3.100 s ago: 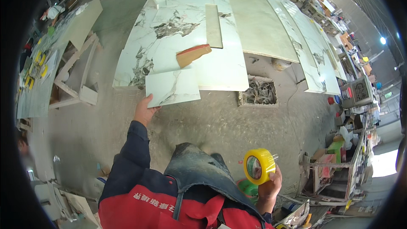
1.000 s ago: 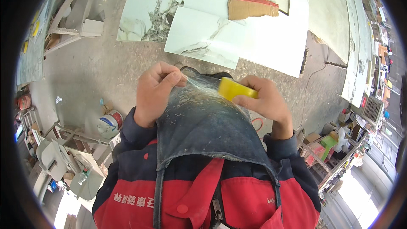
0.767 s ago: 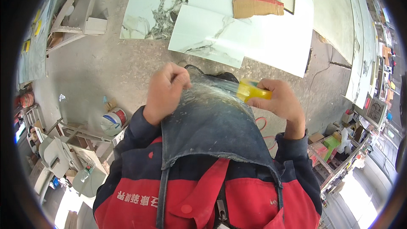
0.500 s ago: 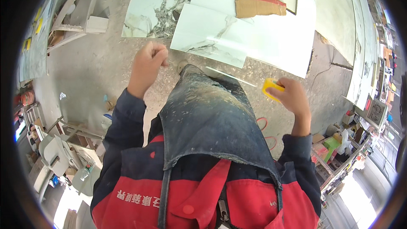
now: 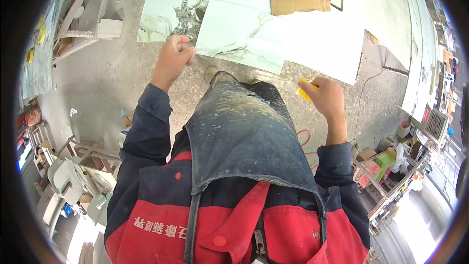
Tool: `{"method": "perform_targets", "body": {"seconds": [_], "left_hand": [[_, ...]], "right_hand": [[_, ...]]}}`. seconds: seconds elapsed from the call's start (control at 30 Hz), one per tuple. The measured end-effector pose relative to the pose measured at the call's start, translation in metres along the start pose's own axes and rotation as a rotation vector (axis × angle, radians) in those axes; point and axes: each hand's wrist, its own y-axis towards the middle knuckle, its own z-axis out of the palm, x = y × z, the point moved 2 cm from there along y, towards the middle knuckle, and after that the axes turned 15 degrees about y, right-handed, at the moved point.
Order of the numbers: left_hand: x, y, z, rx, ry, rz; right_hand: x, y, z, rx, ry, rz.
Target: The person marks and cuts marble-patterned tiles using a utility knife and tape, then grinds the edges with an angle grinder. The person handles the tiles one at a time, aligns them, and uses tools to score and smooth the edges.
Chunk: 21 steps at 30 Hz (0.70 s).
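Observation:
My right hand [image 5: 326, 99] is closed around a yellow roll of tape [image 5: 305, 91], held over the floor just short of the large white panel's near edge. My left hand [image 5: 172, 61] is pinched closed, with its fingertips beside the left corner of a smaller marble-patterned panel [image 5: 239, 34]. What those fingers hold is too small to make out, and I cannot tell whether they touch the panel. This smaller panel overlaps a larger white panel with grey veining [image 5: 332, 44]. A torn piece of brown cardboard [image 5: 299, 2] with a red edge rests on top.
A pale wooden frame [image 5: 78, 44] stands at the far left. More pale panels [image 5: 388, 14] lie at the right. A red hose [image 5: 306, 139] runs on the floor beside my apron [image 5: 239, 137]. Shelving with boxes [image 5: 378, 168] is at the lower right, and a chair [image 5: 66, 181] at the lower left.
Both hands have moved slightly farther forward, toward the panels, and the right hand has also shifted left with the tape. A thin bright strip seen between the hands earlier no longer shows clearly.

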Motion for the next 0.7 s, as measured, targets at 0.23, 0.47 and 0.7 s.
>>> {"method": "perform_targets", "body": {"seconds": [0.23, 0.47, 0.7], "left_hand": [[-0.001, -0.020, 0.012, -0.028, -0.145, -0.087], [0.006, -0.034, 0.007, 0.045, -0.223, -0.169], [-0.006, -0.046, 0.014, 0.036, -0.396, -0.204]], "right_hand": [[-0.005, -0.002, -0.002, 0.024, 0.013, 0.078], [-0.005, -0.012, -0.013, -0.023, 0.073, -0.001], [-0.014, -0.017, -0.019, -0.055, 0.108, -0.057]]}}
